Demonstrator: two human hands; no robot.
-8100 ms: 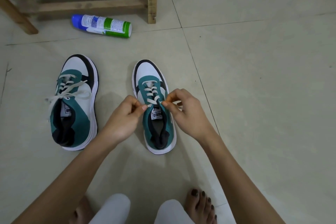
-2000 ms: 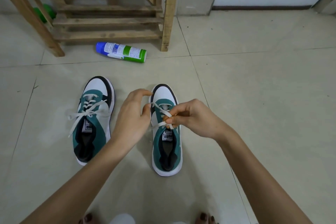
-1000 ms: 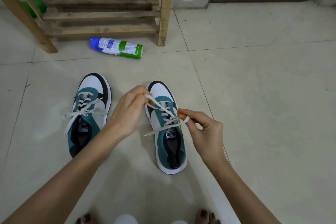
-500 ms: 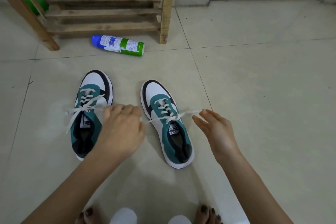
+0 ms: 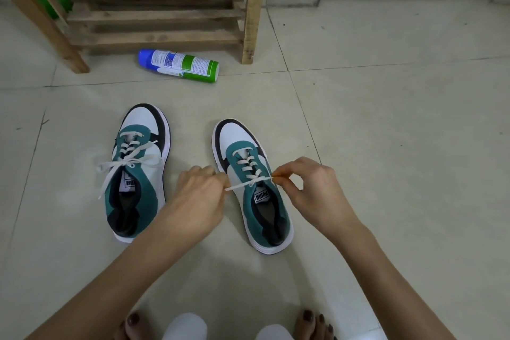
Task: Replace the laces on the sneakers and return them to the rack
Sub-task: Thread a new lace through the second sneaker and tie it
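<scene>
Left hand (image 5: 200, 199) and right hand (image 5: 311, 190) are each pinched on one lace (image 5: 240, 186) end, so the knot can be pulled tight. The sneaker (image 5: 260, 197) is kept between them, rack (image 5: 154, 15) at 12 o'clock.

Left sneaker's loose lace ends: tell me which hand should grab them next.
Left, probably. The left hand sits between the two sneakers, beside the left sneaker; the right hand is past the right sneaker. Both pinch that sneaker's lace, so either must release first.

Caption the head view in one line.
The left hand and right hand pinch the lace ends on one sneaker; second sneaker alongside, can and rack behind.
</scene>
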